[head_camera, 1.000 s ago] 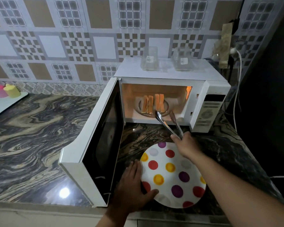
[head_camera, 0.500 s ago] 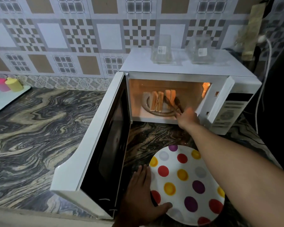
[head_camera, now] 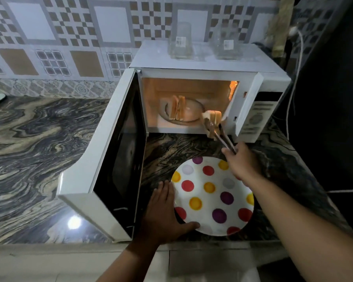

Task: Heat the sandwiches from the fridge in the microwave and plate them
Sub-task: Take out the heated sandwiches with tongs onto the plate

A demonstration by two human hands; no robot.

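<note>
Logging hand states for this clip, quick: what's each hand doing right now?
Left hand: open, fingers flat, steadying the plate.
Right hand: grips tongs, which clamp a sandwich.

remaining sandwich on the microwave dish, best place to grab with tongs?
Take the remaining sandwich across its broad faces, coming through the open front. It stands on edge on the glass dish, so tongs can straddle it. Same grip as on the sandwich already lifted.
</note>
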